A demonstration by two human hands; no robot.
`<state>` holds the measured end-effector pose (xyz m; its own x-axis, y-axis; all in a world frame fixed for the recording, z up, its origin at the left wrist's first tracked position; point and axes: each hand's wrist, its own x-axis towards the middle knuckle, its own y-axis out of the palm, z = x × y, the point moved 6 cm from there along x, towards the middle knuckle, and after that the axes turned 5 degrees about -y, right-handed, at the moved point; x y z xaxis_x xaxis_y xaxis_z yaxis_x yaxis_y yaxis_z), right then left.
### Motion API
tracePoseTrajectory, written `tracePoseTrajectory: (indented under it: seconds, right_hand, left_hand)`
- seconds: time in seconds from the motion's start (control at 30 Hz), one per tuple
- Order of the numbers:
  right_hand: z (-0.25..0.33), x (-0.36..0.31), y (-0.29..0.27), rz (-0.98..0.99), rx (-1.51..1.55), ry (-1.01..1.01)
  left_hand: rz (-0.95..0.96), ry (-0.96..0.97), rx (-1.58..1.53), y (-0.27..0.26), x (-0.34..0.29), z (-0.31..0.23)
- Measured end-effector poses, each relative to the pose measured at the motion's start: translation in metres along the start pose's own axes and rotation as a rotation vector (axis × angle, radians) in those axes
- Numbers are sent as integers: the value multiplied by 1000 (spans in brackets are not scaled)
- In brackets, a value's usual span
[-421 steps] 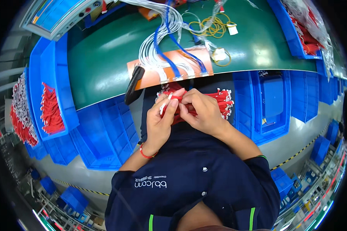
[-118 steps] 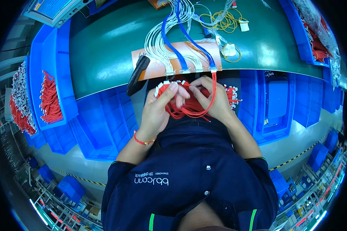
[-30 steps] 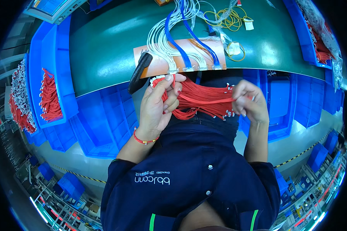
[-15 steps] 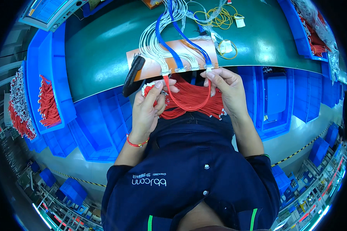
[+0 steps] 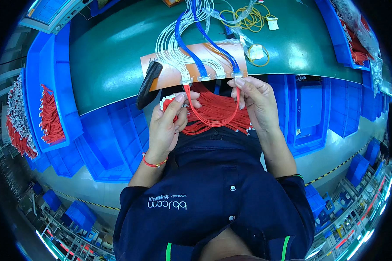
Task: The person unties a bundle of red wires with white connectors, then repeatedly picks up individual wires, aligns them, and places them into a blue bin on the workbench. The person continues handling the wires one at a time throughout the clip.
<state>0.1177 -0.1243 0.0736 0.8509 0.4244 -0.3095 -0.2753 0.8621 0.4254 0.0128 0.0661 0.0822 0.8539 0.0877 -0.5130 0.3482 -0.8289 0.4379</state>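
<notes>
A looped red wire cable [image 5: 213,124] hangs from the front edge of a copper-coloured board [image 5: 150,69], its two ends at white connectors there. My right hand [image 5: 259,98] pinches the cable's right end, thumb and forefinger against the connector [image 5: 238,80]. Closed around a small bunch of red cables with white connector ends [image 5: 166,102], my left hand [image 5: 166,122] is just below the board's left connector [image 5: 186,81]; its fingertips are close to the loop's left side. Behind the loop, a thick pile of red cables [image 5: 224,108] lies across my lap.
White wires [image 5: 166,41] and blue wires [image 5: 185,48] run from the board over the green table [image 5: 109,56]. A black padded bar [image 5: 149,85] sticks out at the board's left. Blue bins [image 5: 76,113] holding red cables [image 5: 51,115] flank the table. Yellow wire coils [image 5: 250,19] lie farther back.
Both hands keep their grips and nearly the same places. The right fingers have shifted slightly at the connector, and the whole view has moved a little.
</notes>
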Motion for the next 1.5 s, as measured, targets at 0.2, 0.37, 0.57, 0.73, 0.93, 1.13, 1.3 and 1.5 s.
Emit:
tracePoseTrajectory:
  seconds: [0.2,0.37,0.57,0.73,0.93,1.13,1.3,1.5]
  right_hand:
    - [-9,-3,5,-80,133,1]
    - [-11,3,2,72,161,66]
    - [-16,-5,-5,91,-333,-155]
    - [-27,-7,39,275,-1043,-551]
    - [-34,-3,36,322,-1056,-544]
    - [-19,-10,11,188,-423,-224]
    - [4,-9,5,89,-209,-156]
    - [-1,-4,6,20,-42,-107]
  left_hand:
    - [-12,52,45,-1,2,-6]
    - [28,64,82,15,10,-15]
    - [71,16,-2,16,15,-13]
    - [59,13,-38,16,13,-13]
    - [59,85,-18,19,14,-13]
    - [19,107,14,19,12,-10]
    - [-10,99,26,17,10,-6]
    - [-8,108,32,17,10,-6]
